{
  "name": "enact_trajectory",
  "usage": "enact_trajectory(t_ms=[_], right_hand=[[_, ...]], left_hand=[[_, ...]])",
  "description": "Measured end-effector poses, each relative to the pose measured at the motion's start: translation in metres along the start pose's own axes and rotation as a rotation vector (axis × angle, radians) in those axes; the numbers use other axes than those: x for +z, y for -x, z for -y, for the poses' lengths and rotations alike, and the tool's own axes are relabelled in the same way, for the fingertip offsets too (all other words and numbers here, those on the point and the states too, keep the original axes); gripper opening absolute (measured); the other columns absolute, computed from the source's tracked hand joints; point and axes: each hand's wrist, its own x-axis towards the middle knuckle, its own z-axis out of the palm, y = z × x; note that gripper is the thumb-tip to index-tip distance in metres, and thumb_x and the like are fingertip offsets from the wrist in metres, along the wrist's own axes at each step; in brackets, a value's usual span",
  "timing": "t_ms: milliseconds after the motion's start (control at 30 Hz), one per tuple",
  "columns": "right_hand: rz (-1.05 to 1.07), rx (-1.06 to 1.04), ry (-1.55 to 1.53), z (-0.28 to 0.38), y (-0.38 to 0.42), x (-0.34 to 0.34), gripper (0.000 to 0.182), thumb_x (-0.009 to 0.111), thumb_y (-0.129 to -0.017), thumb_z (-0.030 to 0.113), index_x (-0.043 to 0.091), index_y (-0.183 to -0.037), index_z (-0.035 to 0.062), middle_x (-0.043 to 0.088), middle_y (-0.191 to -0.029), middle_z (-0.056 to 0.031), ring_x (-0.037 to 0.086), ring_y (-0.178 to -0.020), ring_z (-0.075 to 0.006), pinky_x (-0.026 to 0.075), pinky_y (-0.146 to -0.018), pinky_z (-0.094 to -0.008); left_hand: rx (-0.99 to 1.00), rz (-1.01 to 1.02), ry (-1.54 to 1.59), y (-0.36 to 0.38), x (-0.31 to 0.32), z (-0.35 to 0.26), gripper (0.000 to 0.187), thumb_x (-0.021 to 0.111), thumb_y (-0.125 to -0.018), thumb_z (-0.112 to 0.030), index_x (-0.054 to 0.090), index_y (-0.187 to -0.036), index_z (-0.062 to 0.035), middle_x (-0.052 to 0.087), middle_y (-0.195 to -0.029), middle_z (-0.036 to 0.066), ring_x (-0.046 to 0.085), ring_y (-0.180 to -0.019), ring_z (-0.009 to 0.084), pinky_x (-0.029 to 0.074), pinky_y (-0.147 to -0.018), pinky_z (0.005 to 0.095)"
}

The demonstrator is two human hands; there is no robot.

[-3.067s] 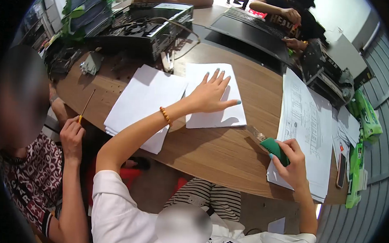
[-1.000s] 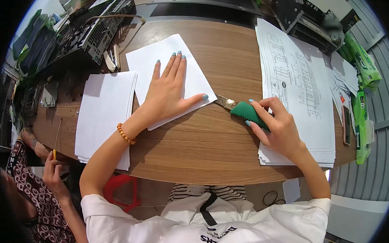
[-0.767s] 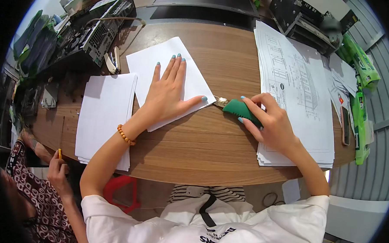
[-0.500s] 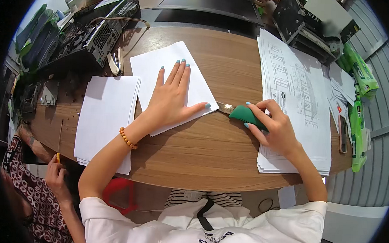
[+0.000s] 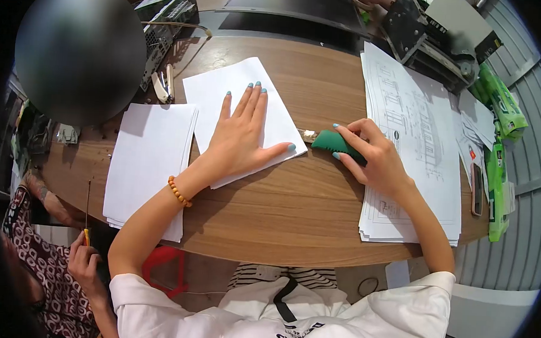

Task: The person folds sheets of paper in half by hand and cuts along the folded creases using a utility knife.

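Note:
My left hand (image 5: pixel 239 134) lies flat with its fingers spread on a slightly turned sheet of white paper (image 5: pixel 273 112) on the wooden table (image 5: pixel 262 223). In my right hand (image 5: pixel 371 152) is the green handle of a cutter (image 5: pixel 338 144). Its blade points left and meets the paper's right corner; the blade tip is hard to make out. A stack of blank paper (image 5: pixel 147 157) lies left of my left hand. Beneath and beyond my right hand is a stack of printed drawings (image 5: pixel 399 114).
A stapler (image 5: pixel 163 87) lies beside an opened computer case (image 5: pixel 168 19). A dark blurred round shape (image 5: pixel 80 52) covers the upper left. At lower left a person's hand (image 5: pixel 86 266) holds a yellow screwdriver (image 5: pixel 86 236). A phone (image 5: pixel 476 189) and green packages (image 5: pixel 498 179) are on the right.
My right hand has moved slightly left and up with the cutter. My left hand stays on the paper. A dark round shape has appeared at upper left. The other person's screwdriver has shifted slightly.

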Motion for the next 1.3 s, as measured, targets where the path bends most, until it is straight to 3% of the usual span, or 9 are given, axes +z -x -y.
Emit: enact_trajectory(t_ms=[200,400,667,1000,1300], right_hand=[[-0.012,-0.043,-0.022,-0.002,-0.007,-0.002,0.045,0.067,-0.07,0.004,0.055,-0.113,0.0007,0.054,-0.094,-0.0148,0.056,-0.082,-0.0277,0.048,-0.071,-0.0336],[-0.009,-0.053,-0.035,-0.005,-0.007,0.004,0.045,0.061,-0.067,-0.004,0.055,-0.112,-0.0032,0.05,-0.095,-0.0157,0.053,-0.086,-0.0285,0.045,-0.074,-0.0342],[-0.009,0.008,-0.014,-0.002,-0.004,0.004,0.046,0.059,-0.066,-0.005,0.055,-0.112,-0.0031,0.049,-0.092,-0.015,0.052,-0.084,-0.0288,0.044,-0.073,-0.0345],[-0.051,-0.077,0.008,-0.001,-0.009,0.002,0.045,0.068,-0.066,0.002,0.057,-0.109,-0.0016,0.053,-0.093,-0.0148,0.055,-0.082,-0.0277,0.047,-0.067,-0.0342],[-0.049,-0.087,0.023,-0.007,-0.01,0.0,0.041,0.068,-0.07,0.005,0.057,-0.109,-0.0013,0.053,-0.093,-0.0129,0.053,-0.079,-0.0249,0.047,-0.067,-0.0335]], left_hand=[[0.033,-0.148,0.177,0.001,0.014,0.003,0.092,0.05,-0.076,-0.06,0.03,-0.126,0.0153,0.032,-0.132,0.031,0.027,-0.127,0.0399,0.015,-0.104,0.0546],[0.016,-0.237,0.265,0.002,0.031,0.004,0.097,0.048,-0.074,-0.064,0.032,-0.123,0.0176,0.033,-0.131,0.033,0.027,-0.128,0.0404,0.012,-0.104,0.0562],[0.05,-0.208,0.265,0.002,0.025,-0.001,0.097,0.045,-0.075,-0.065,0.031,-0.125,0.0173,0.028,-0.135,0.032,0.023,-0.13,0.0395,0.01,-0.105,0.0546],[0.017,-0.113,0.13,0.004,0.011,0.002,0.095,0.044,-0.077,-0.064,0.029,-0.127,0.0149,0.03,-0.134,0.03,0.025,-0.13,0.0373,0.013,-0.105,0.053],[0.007,-0.074,0.07,0.003,0.005,0.001,0.094,0.043,-0.078,-0.064,0.03,-0.127,0.016,0.03,-0.135,0.03,0.024,-0.131,0.0354,0.014,-0.105,0.0519]])
